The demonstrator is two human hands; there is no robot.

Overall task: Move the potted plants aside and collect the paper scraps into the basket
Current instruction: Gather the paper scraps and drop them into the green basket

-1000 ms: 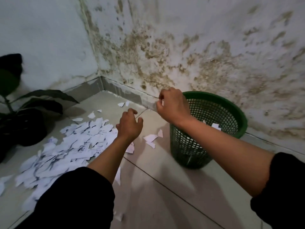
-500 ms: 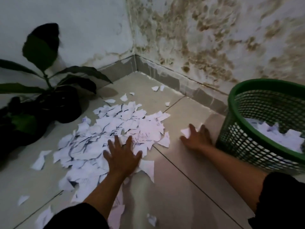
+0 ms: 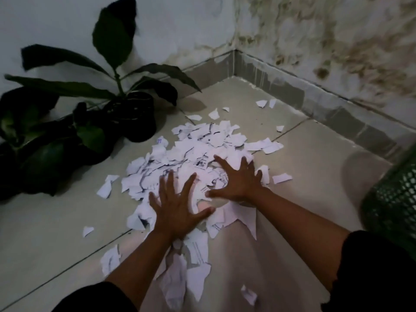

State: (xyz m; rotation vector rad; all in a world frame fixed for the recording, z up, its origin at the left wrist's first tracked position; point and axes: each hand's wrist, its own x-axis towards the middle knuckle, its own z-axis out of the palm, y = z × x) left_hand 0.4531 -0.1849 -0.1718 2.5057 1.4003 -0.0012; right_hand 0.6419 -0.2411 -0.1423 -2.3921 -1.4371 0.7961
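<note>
A heap of torn white paper scraps [image 3: 198, 145] lies on the tiled floor near the room's corner. My left hand [image 3: 176, 206] presses flat on the near side of the heap with fingers spread. My right hand [image 3: 238, 179] lies flat on the heap just right of it, fingers also spread. Neither hand grips anything. Two dark potted plants stand to the left: a tall-leaved potted plant [image 3: 132, 115] by the wall and a lower potted plant [image 3: 45, 149] at the left edge. Only a slice of the green mesh basket [image 3: 394, 199] shows at the right edge.
Loose scraps [image 3: 262, 103] lie scattered toward the corner, and more scraps [image 3: 110, 261] lie close to my arms. Stained walls with a grey skirting [image 3: 315, 100] close the corner behind the heap.
My right hand has moved left from the floor beside the basket onto the heap. The left hand stays flat on the scraps. The view has shifted left, so the basket is almost out of frame.
</note>
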